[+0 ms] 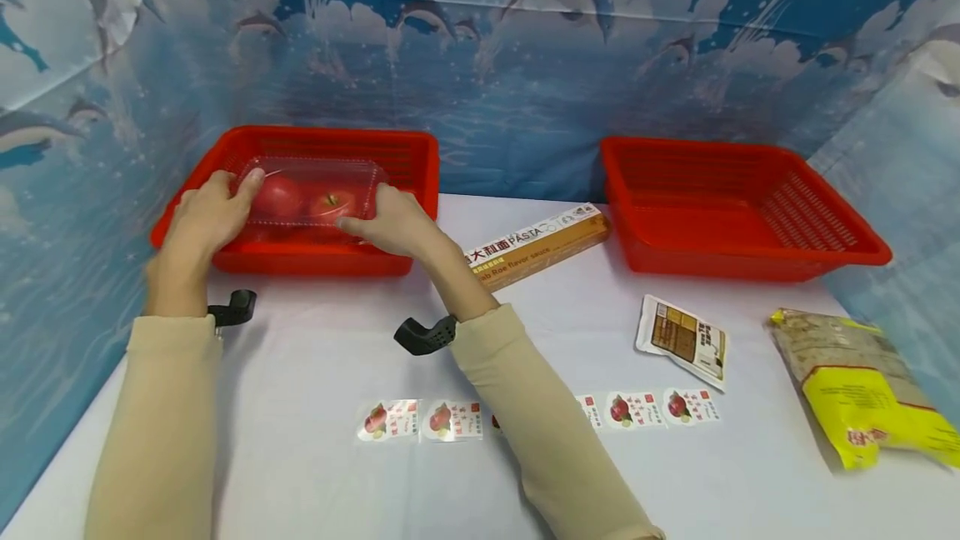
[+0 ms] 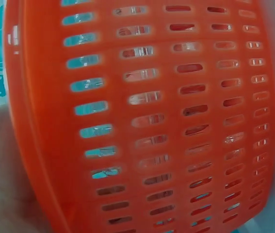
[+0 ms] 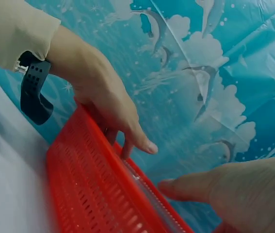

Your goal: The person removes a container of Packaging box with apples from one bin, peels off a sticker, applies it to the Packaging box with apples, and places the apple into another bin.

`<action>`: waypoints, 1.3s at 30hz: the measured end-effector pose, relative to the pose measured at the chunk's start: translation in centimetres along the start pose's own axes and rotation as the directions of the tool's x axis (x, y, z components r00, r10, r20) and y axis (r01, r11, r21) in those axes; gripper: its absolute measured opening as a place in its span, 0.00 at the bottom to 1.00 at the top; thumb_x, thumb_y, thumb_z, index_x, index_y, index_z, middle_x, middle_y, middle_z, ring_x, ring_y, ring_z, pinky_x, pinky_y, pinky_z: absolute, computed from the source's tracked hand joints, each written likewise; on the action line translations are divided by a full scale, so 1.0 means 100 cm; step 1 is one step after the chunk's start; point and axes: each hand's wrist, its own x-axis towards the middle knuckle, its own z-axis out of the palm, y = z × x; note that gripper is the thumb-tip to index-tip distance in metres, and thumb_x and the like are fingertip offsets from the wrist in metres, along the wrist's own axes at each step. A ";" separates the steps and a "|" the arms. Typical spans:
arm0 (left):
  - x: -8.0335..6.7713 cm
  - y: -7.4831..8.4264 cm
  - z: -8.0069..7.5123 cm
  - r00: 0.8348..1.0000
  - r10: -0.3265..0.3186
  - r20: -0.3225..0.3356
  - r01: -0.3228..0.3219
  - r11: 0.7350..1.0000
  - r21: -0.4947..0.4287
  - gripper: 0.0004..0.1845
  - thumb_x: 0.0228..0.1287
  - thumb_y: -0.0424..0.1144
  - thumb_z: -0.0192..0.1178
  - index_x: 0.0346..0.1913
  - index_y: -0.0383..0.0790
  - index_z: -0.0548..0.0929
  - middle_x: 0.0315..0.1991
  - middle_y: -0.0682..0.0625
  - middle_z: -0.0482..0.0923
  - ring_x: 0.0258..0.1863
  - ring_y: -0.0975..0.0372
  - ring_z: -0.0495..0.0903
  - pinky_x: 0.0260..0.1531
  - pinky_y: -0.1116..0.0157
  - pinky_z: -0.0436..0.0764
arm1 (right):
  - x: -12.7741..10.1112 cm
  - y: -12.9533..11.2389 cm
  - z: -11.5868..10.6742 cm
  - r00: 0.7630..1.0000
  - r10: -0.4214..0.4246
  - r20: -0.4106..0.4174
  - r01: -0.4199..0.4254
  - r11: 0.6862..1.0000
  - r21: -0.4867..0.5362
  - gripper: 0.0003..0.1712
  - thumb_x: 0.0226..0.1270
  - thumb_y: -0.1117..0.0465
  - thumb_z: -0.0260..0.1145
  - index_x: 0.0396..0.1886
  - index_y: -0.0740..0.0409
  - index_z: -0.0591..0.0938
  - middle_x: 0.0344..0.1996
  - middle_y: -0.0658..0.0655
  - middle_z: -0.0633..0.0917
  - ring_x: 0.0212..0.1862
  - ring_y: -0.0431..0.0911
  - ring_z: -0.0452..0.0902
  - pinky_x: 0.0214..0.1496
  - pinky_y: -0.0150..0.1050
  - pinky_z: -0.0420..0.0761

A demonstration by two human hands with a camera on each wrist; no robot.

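A clear plastic box [image 1: 311, 190] with two red fruits inside is over the left red basket [image 1: 408, 158]. My left hand [image 1: 242, 190] grips its left end, thumb on the lid. My right hand [image 1: 367, 213] holds its right end, thumb along the front edge. In the right wrist view the left hand [image 3: 105, 104] reaches over the basket's rim [image 3: 91, 194] to the box's clear edge [image 3: 149, 194], and the right hand's thumb [image 3: 195, 187] points at it. The left wrist view is filled by the basket's slotted wall [image 2: 176, 121].
A second red basket [image 1: 742, 261] stands at the back right. Between the baskets lies a long pasta box [image 1: 536, 244]. A small pouch [image 1: 682, 340] and a yellow bag [image 1: 862, 386] lie to the right. A strip of fruit stickers [image 1: 420, 421] lies near the front.
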 end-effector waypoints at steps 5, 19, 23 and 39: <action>0.002 -0.003 0.004 1.000 0.000 -0.020 0.000 1.000 -0.007 0.55 0.75 0.75 0.34 0.84 0.31 0.45 0.79 0.23 0.53 0.72 0.25 0.58 0.67 0.24 0.61 | 0.006 -0.002 0.008 1.000 0.023 -0.003 -0.023 0.999 -0.032 0.27 0.69 0.41 0.73 0.39 0.59 0.74 0.25 0.54 0.75 0.27 0.42 0.70 0.31 0.33 0.73; 0.002 -0.005 0.008 0.994 0.091 -0.054 -0.094 0.994 -0.057 0.35 0.79 0.45 0.56 0.81 0.31 0.61 0.72 0.23 0.66 0.75 0.27 0.53 0.70 0.30 0.65 | 0.004 0.007 0.013 0.996 0.055 -0.071 -0.054 0.998 0.021 0.25 0.67 0.46 0.77 0.42 0.61 0.76 0.31 0.57 0.79 0.32 0.45 0.75 0.32 0.34 0.75; 0.001 -0.003 0.009 0.992 0.091 -0.083 -0.099 0.990 -0.096 0.32 0.79 0.43 0.58 0.78 0.30 0.66 0.61 0.24 0.73 0.70 0.30 0.58 0.63 0.35 0.74 | 0.004 0.006 0.015 0.984 0.094 -0.152 -0.091 0.995 0.027 0.26 0.69 0.50 0.76 0.53 0.63 0.77 0.41 0.57 0.82 0.43 0.47 0.77 0.40 0.35 0.81; -0.007 -0.003 -0.010 0.975 0.014 -0.220 -0.060 0.977 -0.206 0.29 0.80 0.45 0.54 0.77 0.35 0.71 0.62 0.28 0.75 0.70 0.36 0.64 0.57 0.44 0.79 | 0.010 -0.004 0.014 0.961 0.119 -0.249 -0.046 0.959 0.279 0.41 0.71 0.55 0.75 0.79 0.59 0.69 0.19 0.57 0.79 0.16 0.44 0.63 0.25 0.33 0.73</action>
